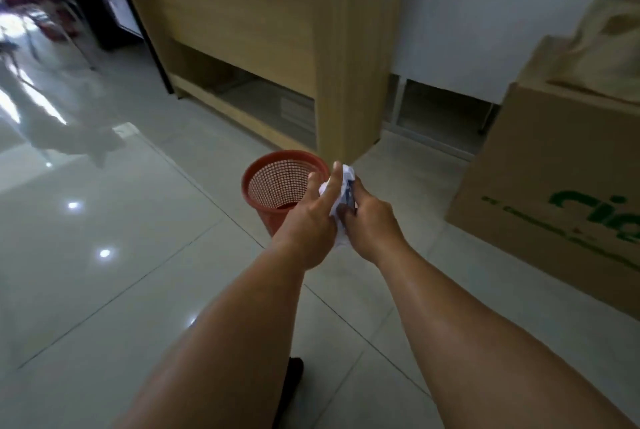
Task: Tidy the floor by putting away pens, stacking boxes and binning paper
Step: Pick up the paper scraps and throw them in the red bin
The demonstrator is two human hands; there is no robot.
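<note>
A crumpled white paper (344, 186) with some dark print sits between both my hands, held in the air just right of a red mesh waste bin (277, 165). My right hand (369, 224) grips the paper with curled fingers. My left hand (311, 220) presses against the paper's left side with straight fingers, and partly covers the bin's near rim. The bin stands on the tiled floor by the corner of a wooden desk. I see nothing inside the bin.
A tall wooden desk (284, 30) rises right behind the bin. A large cardboard box (561, 165) with green print stands at the right, with a brown paper bag (602, 47) on top. Glossy pale tiles (104, 255) spread to the left. A dark foot (292, 380) shows below.
</note>
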